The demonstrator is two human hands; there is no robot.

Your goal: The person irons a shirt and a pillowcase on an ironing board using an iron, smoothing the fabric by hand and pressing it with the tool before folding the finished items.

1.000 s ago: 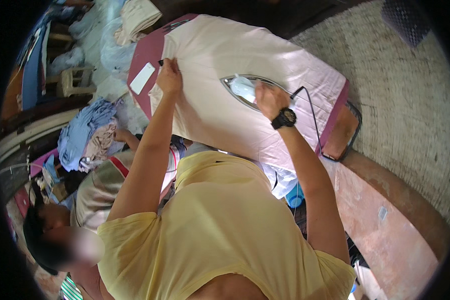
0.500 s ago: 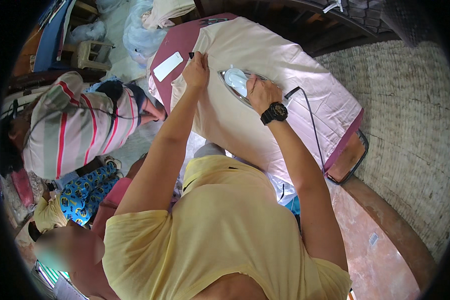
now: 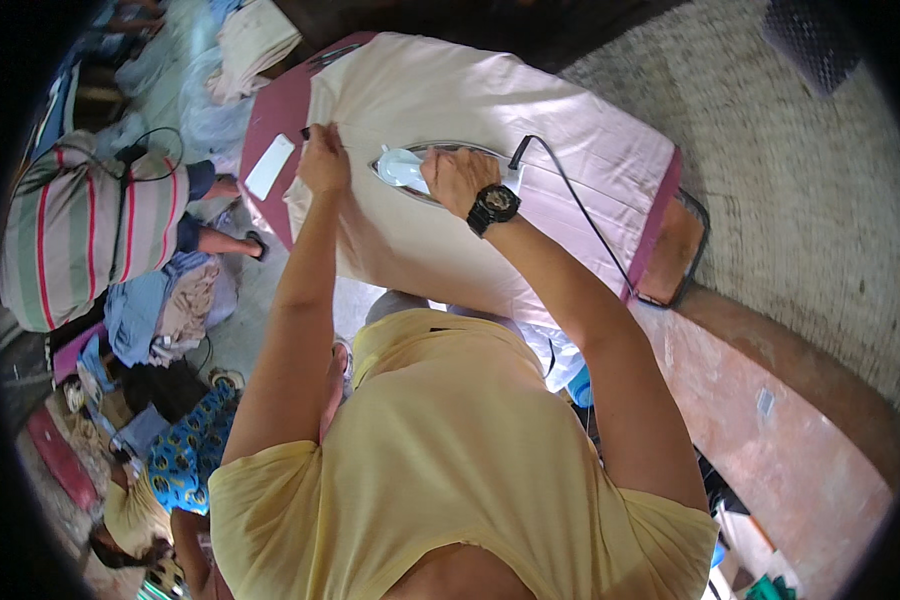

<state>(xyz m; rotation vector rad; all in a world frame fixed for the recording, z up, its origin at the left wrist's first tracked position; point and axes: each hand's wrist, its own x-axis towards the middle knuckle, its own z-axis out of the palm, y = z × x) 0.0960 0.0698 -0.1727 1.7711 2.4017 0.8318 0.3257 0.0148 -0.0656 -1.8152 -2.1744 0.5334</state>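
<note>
A cream-pink cloth (image 3: 420, 85) lies spread over a maroon ironing board (image 3: 263, 108). My right hand (image 3: 460, 180), with a black watch on its wrist, is wrapped round the handle of a clothes iron (image 3: 398, 168). The iron rests flat on the cloth, its tip toward my left hand. Near the board's left end, my left hand (image 3: 325, 162) is closed on the cloth's edge, and a small black piece shows by its fingertips. Left of that hand lies a flat white rectangular object (image 3: 270, 167) on the bare maroon cover.
The iron's black cord (image 3: 578, 205) runs over the board's right side. At left, a person in a striped shirt (image 3: 80, 215) is close to piled clothes (image 3: 155, 310); another in blue patterned clothing (image 3: 185, 450) is lower down. Clear plastic bags (image 3: 210, 110) lie beyond the board's left end.
My view has shifted, so the board and both hands appear further left. More of the clothes pile shows at left. Both hands keep their hold on the cloth and the iron.
</note>
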